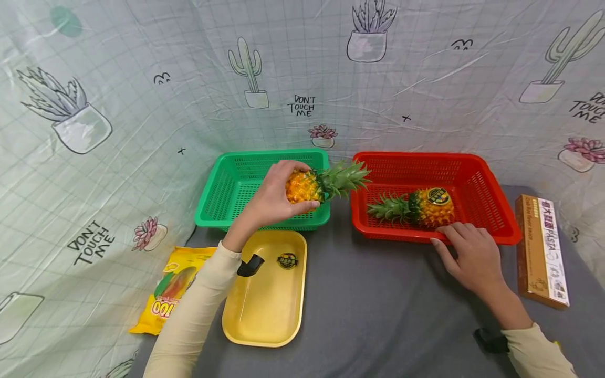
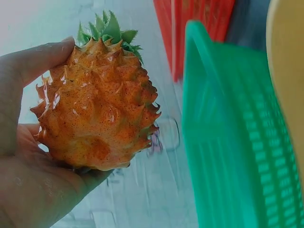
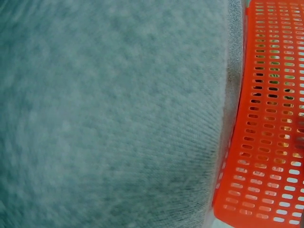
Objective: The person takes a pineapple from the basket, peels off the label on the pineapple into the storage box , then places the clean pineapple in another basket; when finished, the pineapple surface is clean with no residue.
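Note:
My left hand [image 1: 274, 197] holds a small orange pineapple [image 1: 302, 187] by its body, above the right part of the green basket [image 1: 203, 205]. Its leafy crown points right toward the red basket [image 1: 501, 210]. In the left wrist view the thumb and fingers wrap around the spiky pineapple [image 2: 95, 104]. A second pineapple [image 1: 432, 210], with a black and gold label, lies on its side in the red basket, crown to the left. My right hand [image 1: 472, 257] rests at the front rim of that basket, fingertips on the rim and thumb spread to the left.
A yellow tray [image 1: 264, 315] bearing a black and gold sticker stands in front of the green basket. Left of it lies a yellow snack bag [image 1: 156, 310], partly behind the left sleeve. A brown and white pasta box [image 1: 543, 252] lies right of the red basket. A patterned curtain hangs behind.

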Available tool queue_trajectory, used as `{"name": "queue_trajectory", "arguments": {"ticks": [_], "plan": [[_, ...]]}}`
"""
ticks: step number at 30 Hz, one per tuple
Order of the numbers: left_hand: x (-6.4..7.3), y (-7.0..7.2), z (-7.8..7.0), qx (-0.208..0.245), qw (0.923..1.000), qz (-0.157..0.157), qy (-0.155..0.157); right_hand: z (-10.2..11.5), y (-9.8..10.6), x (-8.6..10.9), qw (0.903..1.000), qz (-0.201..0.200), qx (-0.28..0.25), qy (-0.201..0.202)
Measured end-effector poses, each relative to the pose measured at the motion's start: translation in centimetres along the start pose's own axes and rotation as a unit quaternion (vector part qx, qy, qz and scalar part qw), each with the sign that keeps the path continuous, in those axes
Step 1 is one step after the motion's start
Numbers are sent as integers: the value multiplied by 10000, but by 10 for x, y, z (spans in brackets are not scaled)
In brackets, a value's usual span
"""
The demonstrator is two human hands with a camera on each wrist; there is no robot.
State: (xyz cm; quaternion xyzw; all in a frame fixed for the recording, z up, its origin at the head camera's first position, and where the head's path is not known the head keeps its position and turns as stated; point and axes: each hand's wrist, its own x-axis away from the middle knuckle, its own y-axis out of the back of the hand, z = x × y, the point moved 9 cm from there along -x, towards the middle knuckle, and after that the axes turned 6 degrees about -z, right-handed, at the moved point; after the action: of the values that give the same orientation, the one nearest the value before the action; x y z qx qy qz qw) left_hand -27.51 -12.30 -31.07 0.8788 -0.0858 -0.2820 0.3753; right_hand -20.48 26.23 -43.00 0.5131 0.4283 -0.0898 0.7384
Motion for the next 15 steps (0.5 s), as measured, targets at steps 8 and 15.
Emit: {"name": "queue_trajectory", "arguments": {"ticks": [8,15], "plan": [[-5,13,33,-126,9996,155,205,1,0,2,10000,10,-29,-24],[-17,24,69,-182,9984,361,390,0,1,0,10000,7,-25,-10]]}}
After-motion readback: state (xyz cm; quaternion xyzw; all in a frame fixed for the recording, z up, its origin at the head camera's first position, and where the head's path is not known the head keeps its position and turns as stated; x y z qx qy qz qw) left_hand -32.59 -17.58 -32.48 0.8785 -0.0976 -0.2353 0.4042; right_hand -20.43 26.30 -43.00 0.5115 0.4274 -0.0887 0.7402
